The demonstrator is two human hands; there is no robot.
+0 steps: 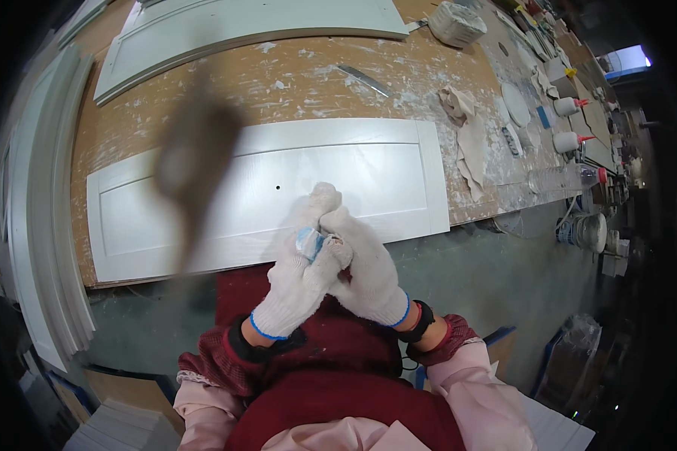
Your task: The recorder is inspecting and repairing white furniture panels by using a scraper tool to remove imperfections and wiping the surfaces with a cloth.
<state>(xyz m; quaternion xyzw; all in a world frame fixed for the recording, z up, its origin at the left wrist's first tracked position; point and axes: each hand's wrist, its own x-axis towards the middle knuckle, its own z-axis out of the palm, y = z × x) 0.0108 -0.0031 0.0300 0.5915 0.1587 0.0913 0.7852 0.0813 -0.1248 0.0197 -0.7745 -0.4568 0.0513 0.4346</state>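
My left hand (293,282) and my right hand (368,270), both in white knitted gloves with blue cuffs, are brought together over the near edge of a white cabinet door panel (353,161). Between the thumb and fingers of the left hand shows a small blue-and-white piece (308,244), its kind unclear. My right hand is closed up against the left, its fingers curled; whatever it grips is hidden. The panel lies flat, with a recessed middle and one small dark hole left of the hands.
A blurred brown object (199,146) hangs close in front of the view. More white panels (278,22) lie at the back and stand at left (41,203). A scraper blade (365,80), beige cloth (466,139), glue bottles (568,141) and a plastic bottle (557,179) lie rightward.
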